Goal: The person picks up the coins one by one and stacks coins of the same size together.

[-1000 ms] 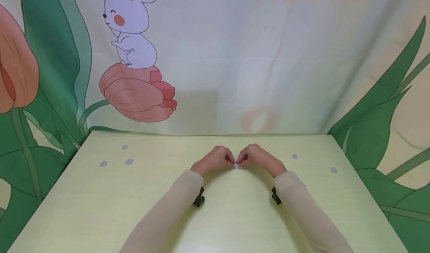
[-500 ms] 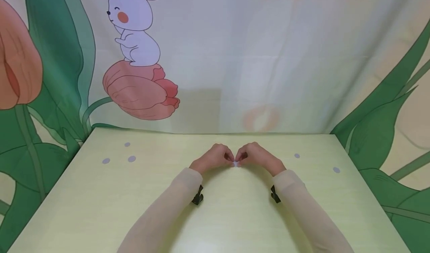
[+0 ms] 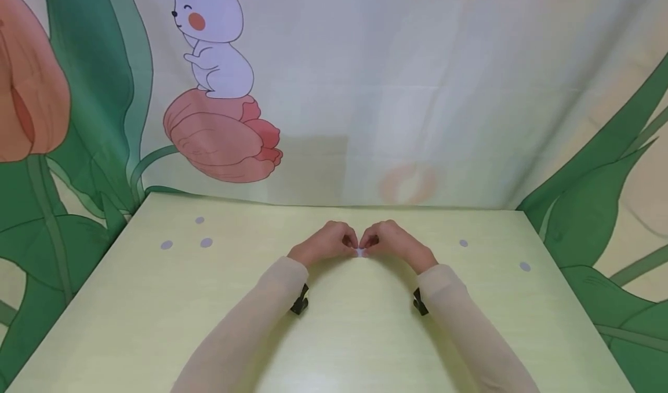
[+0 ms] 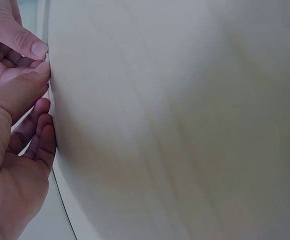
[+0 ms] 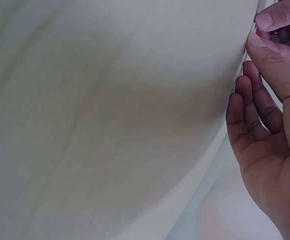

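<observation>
In the head view, my left hand (image 3: pixel 327 243) and right hand (image 3: pixel 392 243) meet over the table, fingertips almost touching. Between them is a small pale flat piece (image 3: pixel 360 253), similar in colour to the round discs lying around; the hands cover much of it. Thumb and forefinger of each hand pinch one side of it. Both wrist views show only a thin white edge (image 4: pixel 47 58) of this piece at the thumb tips, low over the tabletop. The other fingers of each hand are bent, their tips at the table surface.
Several flat pale-lilac discs lie on the light yellow table (image 3: pixel 334 335): a group at the left with one disc (image 3: pixel 206 243) nearest the hands, and a near disc (image 3: pixel 463 243) and far disc (image 3: pixel 525 266) at the right. A printed curtain (image 3: pixel 313 91) hangs behind the table's back edge.
The head view has shifted slightly. Both hands keep their pinch on the small pale piece, with hardly any movement over the table. The loose discs lie as before.
</observation>
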The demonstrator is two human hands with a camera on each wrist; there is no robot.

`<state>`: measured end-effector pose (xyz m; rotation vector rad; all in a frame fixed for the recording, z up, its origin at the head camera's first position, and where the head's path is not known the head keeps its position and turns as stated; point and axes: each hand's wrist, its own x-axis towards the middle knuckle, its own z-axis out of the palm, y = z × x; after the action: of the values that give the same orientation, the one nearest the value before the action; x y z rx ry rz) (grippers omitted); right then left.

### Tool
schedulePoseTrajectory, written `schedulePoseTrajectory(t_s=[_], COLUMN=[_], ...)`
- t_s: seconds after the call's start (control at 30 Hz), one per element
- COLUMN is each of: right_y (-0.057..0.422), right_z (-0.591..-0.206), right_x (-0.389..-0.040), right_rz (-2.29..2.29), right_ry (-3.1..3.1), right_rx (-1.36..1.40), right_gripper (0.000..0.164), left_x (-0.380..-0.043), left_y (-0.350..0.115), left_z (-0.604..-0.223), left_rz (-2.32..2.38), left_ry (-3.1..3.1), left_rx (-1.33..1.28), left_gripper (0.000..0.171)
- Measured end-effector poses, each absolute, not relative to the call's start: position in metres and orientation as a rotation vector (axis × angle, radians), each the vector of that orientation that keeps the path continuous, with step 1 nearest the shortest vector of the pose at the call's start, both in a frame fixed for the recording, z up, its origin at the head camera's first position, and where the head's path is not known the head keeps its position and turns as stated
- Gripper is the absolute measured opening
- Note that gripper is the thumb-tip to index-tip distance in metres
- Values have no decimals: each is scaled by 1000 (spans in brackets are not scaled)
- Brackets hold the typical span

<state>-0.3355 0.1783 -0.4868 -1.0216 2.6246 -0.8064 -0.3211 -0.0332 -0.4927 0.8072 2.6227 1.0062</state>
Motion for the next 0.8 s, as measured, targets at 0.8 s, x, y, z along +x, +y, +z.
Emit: schedulePoseTrajectory(t_s=[0.8], right_y=[163], right_z=[-486], right_x=[-336], right_rz=[-842], right_ry=[2607], right_rx=[-965], right_gripper=[7], left_x=[-321], left_y=[-46], left_z=[-489], left_rz=[923], left_ry=[2677], left_rx=[831], left_gripper=[8])
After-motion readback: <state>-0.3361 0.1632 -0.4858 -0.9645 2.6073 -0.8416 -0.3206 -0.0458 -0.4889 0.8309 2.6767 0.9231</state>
